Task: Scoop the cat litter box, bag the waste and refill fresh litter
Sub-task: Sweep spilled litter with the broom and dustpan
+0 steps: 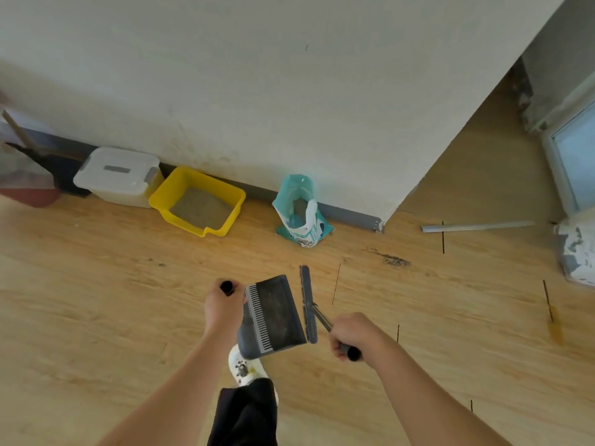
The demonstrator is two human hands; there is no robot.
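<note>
A yellow litter box [233, 193] with grey litter in it stands on the wooden floor against the wall. To its right an open teal litter bag [301, 210] stands upright by the baseboard. My left hand [222, 309] is shut on the black handle of a dark grey dustpan [273, 313], whose comb edge faces me. Beside it, my right hand [352, 334] is shut on the handle of a grey broom [308, 304], its flat head lying right next to the dustpan's right side. Both tools are well in front of the litter box.
A white lidded storage box [117, 177] stands left of the litter box, with dark and red items [30, 185] further left. A metal strip [476, 226] lies on the floor at the right near a doorway. My slipper [243, 368] shows below the dustpan.
</note>
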